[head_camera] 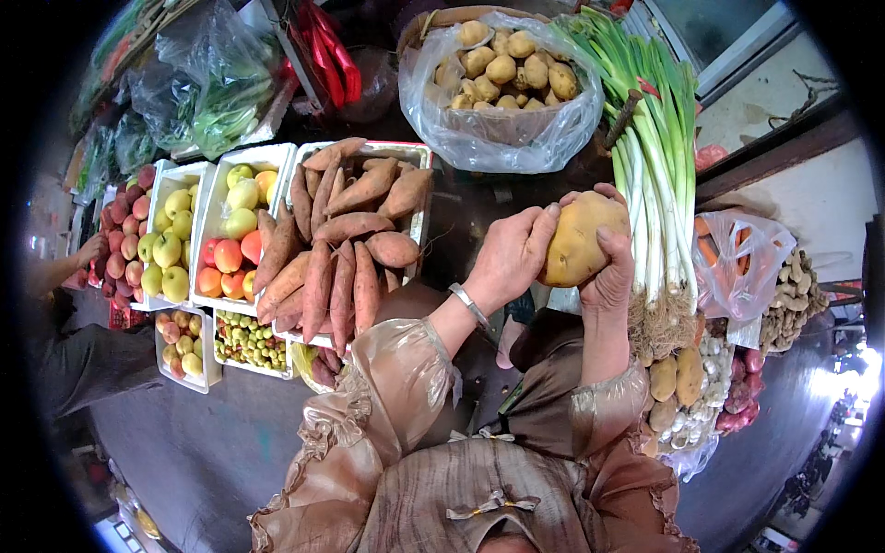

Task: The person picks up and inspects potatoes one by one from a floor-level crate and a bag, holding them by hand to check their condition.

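Note:
Held up between both hands is a large yellow-skinned potato. My left hand, with a silver bangle on its wrist, grips the potato's left side. Round the right side curl the thumb and fingers of my right hand. Beyond them stands a container lined with a clear plastic bag, full of smaller potatoes. Close to my right hand, a bundle of leeks lies with its roots towards me. To the left, sweet potatoes are heaped over a white foam box.
Left are foam boxes of yellow-green apples, mixed fruit and jujubes. Another person's hand touches peaches. At right are bagged carrots, ginger, garlic, red onions and more potatoes.

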Demonstrator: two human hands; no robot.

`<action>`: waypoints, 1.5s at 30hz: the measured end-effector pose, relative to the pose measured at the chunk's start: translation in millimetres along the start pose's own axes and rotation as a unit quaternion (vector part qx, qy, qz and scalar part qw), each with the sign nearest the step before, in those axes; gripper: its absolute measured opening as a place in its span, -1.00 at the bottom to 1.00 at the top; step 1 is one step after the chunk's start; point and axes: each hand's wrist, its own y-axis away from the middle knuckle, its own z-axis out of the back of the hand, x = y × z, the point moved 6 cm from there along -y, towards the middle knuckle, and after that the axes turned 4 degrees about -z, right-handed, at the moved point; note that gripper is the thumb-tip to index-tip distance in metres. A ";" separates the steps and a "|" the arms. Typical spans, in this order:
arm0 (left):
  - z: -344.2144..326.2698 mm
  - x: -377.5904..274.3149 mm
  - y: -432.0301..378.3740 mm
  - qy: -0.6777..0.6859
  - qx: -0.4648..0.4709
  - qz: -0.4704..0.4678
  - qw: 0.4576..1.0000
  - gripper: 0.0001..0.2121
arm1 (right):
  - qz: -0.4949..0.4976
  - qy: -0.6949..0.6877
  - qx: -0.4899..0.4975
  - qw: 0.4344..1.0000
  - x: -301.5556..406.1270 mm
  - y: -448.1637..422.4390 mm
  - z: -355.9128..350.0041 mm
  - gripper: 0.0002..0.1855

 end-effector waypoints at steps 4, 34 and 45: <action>-2.1 8.3 1.7 -0.025 -0.004 -0.015 1.000 -0.61 | 0.015 0.005 0.003 1.000 2.4 0.4 3.1 -0.32; -29.2 -6.7 16.0 0.138 -0.005 0.002 0.990 -0.67 | -0.057 -0.322 -0.030 0.944 -11.5 -9.0 29.1 -0.54; -25.0 -0.2 18.5 0.173 0.128 0.071 0.974 -0.70 | -0.089 -0.272 0.009 0.958 -14.0 -9.5 29.5 -0.43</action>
